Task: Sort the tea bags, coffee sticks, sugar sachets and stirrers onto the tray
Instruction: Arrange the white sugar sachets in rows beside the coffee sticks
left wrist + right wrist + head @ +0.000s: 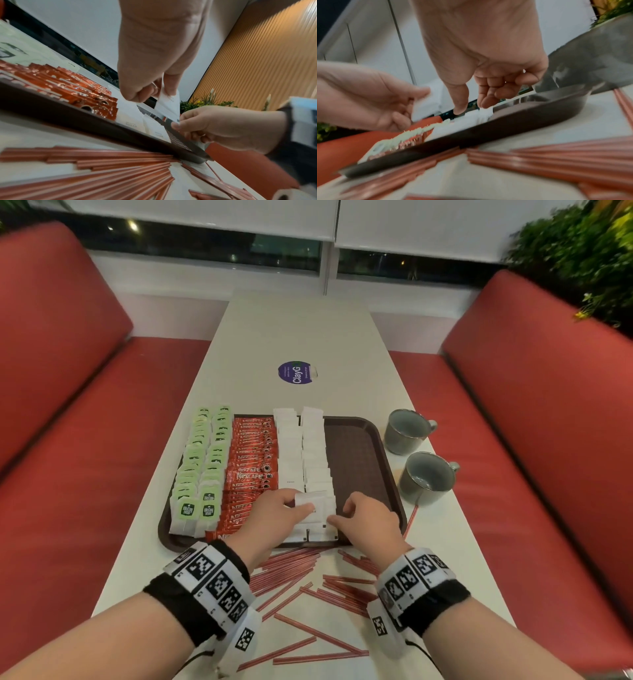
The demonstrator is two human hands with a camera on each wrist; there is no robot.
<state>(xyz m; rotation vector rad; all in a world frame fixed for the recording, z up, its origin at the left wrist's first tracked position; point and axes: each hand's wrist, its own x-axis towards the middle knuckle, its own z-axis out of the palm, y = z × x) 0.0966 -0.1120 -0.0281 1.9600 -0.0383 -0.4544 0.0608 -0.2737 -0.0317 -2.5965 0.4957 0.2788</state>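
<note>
A brown tray [359, 460] holds green tea bags [198, 460] on its left, red coffee sticks [251, 453] beside them, then two columns of white sugar sachets [301, 450]; its right part is bare. My left hand [305, 506] pinches one loose sugar sachet [169, 106] just above the near end of the sachet columns. My right hand [337, 515] is beside it, thumb and forefinger [485, 105] nipping the tops of the standing sachets [481, 114], other fingers curled. Red stirrers [291, 573] lie scattered on the table in front of the tray.
Two grey mugs [406, 431] [426, 477] stand right of the tray, with one stirrer [411, 520] lying along the tray's right edge. A round purple sticker [296, 372] sits farther up the white table. Red benches [85, 440] [548, 440] flank both sides.
</note>
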